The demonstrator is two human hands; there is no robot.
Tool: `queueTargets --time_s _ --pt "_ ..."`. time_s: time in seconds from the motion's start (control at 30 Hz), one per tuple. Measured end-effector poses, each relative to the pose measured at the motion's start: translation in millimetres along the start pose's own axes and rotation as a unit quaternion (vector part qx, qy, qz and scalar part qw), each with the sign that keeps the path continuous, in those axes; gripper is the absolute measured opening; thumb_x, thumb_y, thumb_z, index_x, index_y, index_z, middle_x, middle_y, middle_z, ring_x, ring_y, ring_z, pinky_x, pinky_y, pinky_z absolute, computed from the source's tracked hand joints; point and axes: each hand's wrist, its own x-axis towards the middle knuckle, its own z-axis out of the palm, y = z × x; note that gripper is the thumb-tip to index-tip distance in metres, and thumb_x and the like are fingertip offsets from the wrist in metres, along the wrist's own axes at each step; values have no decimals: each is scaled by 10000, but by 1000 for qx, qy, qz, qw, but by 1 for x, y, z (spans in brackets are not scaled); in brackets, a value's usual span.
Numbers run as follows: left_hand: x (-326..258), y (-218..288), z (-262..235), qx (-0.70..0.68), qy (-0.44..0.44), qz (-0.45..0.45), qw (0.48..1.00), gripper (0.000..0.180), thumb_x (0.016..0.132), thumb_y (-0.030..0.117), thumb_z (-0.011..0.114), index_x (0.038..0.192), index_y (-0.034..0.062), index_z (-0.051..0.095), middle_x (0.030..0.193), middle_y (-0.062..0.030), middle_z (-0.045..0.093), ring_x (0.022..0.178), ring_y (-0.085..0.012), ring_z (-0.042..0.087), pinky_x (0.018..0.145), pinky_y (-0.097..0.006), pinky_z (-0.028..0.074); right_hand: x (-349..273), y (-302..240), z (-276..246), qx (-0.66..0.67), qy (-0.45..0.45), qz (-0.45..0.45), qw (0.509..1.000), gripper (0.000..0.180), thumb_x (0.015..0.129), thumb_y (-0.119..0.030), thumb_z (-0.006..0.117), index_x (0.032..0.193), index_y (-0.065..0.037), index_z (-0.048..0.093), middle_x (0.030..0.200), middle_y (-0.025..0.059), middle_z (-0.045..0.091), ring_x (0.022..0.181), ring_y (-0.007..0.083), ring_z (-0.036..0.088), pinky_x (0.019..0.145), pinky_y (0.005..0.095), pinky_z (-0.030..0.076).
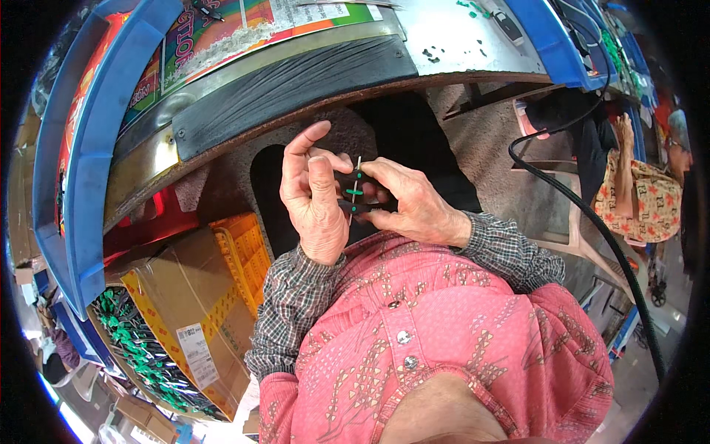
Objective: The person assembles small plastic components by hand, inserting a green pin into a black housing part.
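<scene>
Just in front of my chest, both hands are raised close together. Between them is a small black-and-green part with a thin metal strip [355, 191], standing nearly upright; its exact kind is too small to make out. My right hand [418, 201] pinches it, with the index finger near its upper end and the thumb at its lower end. My left hand [319, 203] is beside it, palm turned toward it. Its thumb points up and its index finger is raised and bent, both apart from the part. Another left fingertip comes close to the strip's top; the lower fingers are partly hidden.
A workbench [296, 96] with a dark padded edge lies ahead. Blue bins [89, 148] stand at its left and upper right. At lower left, an open cardboard box [185, 303] holds many green-and-black parts, beside an orange crate [244, 251]. A black cable [592, 211] hangs at right.
</scene>
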Motion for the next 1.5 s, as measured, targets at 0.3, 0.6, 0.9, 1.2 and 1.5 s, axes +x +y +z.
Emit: queueTargets --time_s 0.3,0.6,0.9,1.2,1.5 --pt "2 -4 -4 7 -23 20 999 505 936 409 527 1202 -18 478 721 -15 527 772 -158 590 772 -317 513 -2 5 6 4 7 -16 1000 374 693 -6 666 1033 42 517 814 148 555 713 290 587 624 369 469" --pt "9 -2 -15 -2 -34 -42 999 501 918 388 572 1165 -41 495 717 -30 574 717 -142 591 711 -274 512 1 0 -8 98 -84 95 987 223 792 -120 697 887 32 565 667 82 526 618 126 506 564 296 427" --pt "11 9 -14 -21 -62 -104 992 562 930 441 535 1198 -50 486 813 -57 617 740 -109 586 738 -242 503 1 9 -6 253 -47 139 956 157 877 -121 644 857 35 638 719 -12 550 659 41 479 563 223 395" --pt "-22 1 -29 -40 -53 -163 984 256 869 7 616 1117 -10 553 1067 -82 599 902 -142 612 710 -268 560 1 5 -3 285 7 189 940 155 890 -140 633 884 10 669 709 -34 564 619 16 478 517 183 384" --pt "-28 6 -23 -20 -40 -153 987 283 862 -20 607 1137 -33 542 1017 -82 620 818 -112 618 685 -236 541 0 2 -3 277 1 208 938 170 886 -140 638 952 14 669 731 -33 599 624 4 491 517 162 390"
